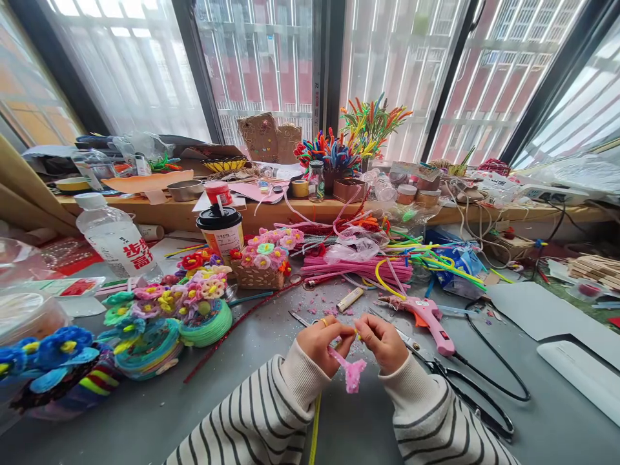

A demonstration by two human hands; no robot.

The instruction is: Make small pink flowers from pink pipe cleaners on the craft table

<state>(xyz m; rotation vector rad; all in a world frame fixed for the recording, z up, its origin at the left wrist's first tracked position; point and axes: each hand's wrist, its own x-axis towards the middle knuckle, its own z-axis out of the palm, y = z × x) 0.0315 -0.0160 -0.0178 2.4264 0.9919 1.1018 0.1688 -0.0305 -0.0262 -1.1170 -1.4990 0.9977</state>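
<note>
My left hand (317, 345) is closed in a pinch, with a pink fuzzy pipe-cleaner flower (355, 376) hanging from its fingers on a short stem. At the fingertips of my right hand (385, 342), also pinching, a small bit of yellow pipe cleaner (358, 334) shows. The two hands nearly meet over the grey table. Below my left wrist runs a yellow pipe-cleaner length (314, 429). Large scissors (415, 347) with black handles lie beside and partly behind my right hand. A lighter (349, 300) rests just beyond the fingers, among pink fuzz scraps.
A pink glue gun (433, 320) with a black cord lies to the right. Behind it are bundled pink pipe cleaners (358, 268). Finished flower pots (206, 323), a lidded cup (220, 232) and a water bottle (113, 236) stand left. A cluttered ledge (271, 210) runs below the windows.
</note>
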